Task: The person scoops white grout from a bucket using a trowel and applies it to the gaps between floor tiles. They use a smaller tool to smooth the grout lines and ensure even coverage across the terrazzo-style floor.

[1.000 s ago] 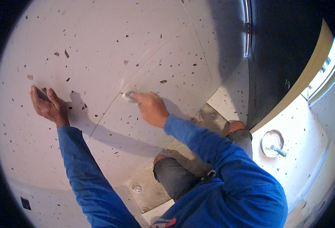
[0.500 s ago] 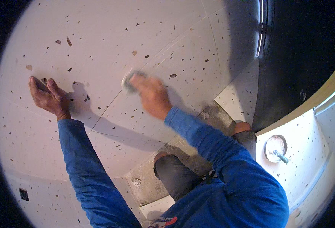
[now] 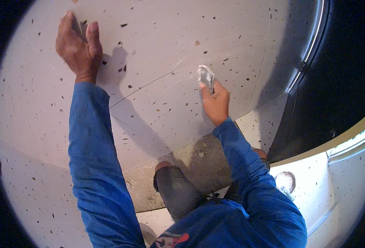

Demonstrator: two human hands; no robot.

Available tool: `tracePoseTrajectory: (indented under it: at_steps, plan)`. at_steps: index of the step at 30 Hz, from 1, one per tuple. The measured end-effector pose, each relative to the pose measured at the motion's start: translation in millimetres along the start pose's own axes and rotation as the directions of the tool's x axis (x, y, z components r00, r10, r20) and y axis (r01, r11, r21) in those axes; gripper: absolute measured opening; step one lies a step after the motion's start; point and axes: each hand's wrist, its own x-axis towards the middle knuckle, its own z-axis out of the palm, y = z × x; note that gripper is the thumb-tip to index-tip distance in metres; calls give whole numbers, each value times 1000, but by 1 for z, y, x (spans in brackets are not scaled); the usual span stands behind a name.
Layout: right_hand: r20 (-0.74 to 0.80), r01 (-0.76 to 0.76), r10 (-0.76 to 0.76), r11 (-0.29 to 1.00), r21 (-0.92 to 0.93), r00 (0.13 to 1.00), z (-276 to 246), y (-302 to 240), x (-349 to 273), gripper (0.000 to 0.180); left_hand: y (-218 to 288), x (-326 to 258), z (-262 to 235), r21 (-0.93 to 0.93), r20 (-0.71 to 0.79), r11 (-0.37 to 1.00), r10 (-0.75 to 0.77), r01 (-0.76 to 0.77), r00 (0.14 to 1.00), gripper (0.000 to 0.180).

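My left hand (image 3: 78, 51) is against the white, dark-flecked tiles (image 3: 166, 58) at the upper left, fingers stretched up and thumb spread away; nothing shows in its grasp. My right hand (image 3: 216, 103) pinches a small grey pad (image 3: 206, 76), smeared white along its upper edge, between thumb and fingers. The pad is at the tile surface, just below a thin slanting joint line (image 3: 149, 84). Whether it is a sponge or a folded cloth I cannot tell. Faint pale streaks mark the tile above the pad.
Below the tiles runs a strip of rough grey floor (image 3: 190, 155), beside my bent knees. A tall dark panel (image 3: 327, 82) with a bright strip along its edge stands at the right. A round bowl (image 3: 286, 180) with white residue lies at the lower right.
My right hand has moved right with the pad, from the joint line to the tile below it. My left hand appears higher in the picture; the whole view has shifted.
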Motion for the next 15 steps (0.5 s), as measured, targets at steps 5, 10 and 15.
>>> tracePoseTrajectory:
  at_steps: [5, 10, 15]
  plan:
    - [130, -84, 5, 782, 618, 992, 11, -31, -19, 43, -2, 4, 0, 14, -66, 1000, 25, -24, 998, 53]
    - [105, 89, -132, 935, 342, 986, -6, -39, -18, 43, 5, 5, -12, 130, 28, 991, -48, 44, 998, 57]
    - [283, 284, -286, 958, 50, 915, -23, -54, -10, 62, 11, 9, -15, 70, 14, 995, -69, 68, 998, 57]
